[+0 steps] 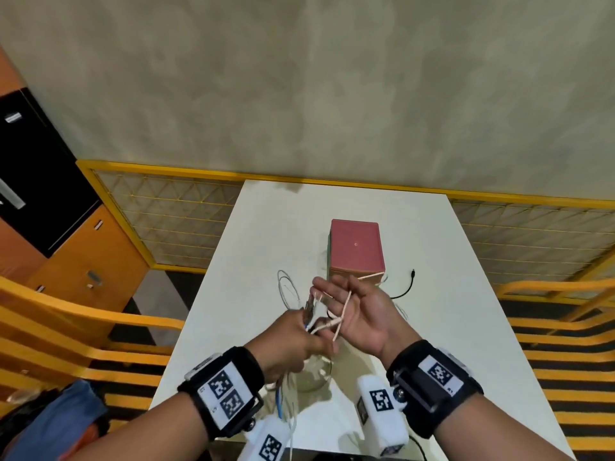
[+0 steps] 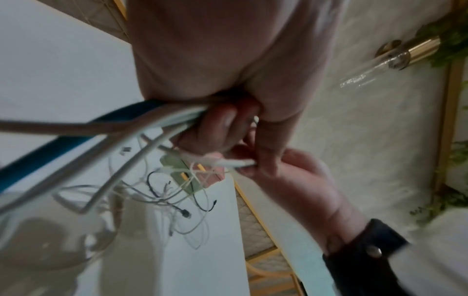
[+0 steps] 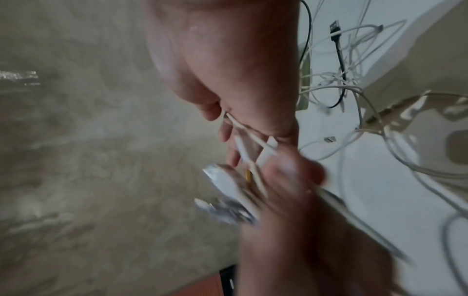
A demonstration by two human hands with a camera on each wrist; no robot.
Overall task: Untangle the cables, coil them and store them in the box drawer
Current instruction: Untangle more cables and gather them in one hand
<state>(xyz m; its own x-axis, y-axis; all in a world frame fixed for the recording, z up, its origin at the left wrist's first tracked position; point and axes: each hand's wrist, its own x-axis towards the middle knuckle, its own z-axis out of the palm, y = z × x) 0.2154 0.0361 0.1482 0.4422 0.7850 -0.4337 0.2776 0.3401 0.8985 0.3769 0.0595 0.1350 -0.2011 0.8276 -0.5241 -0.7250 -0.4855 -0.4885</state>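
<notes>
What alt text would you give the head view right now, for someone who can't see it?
Over a white table, the left hand grips a bunch of cables while the right hand, palm up with fingers extended, has a white cable lying across it. A closed pink box stands behind, with a black cable beside it.

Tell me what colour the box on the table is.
The box is pink, clearest in the head view.
</notes>
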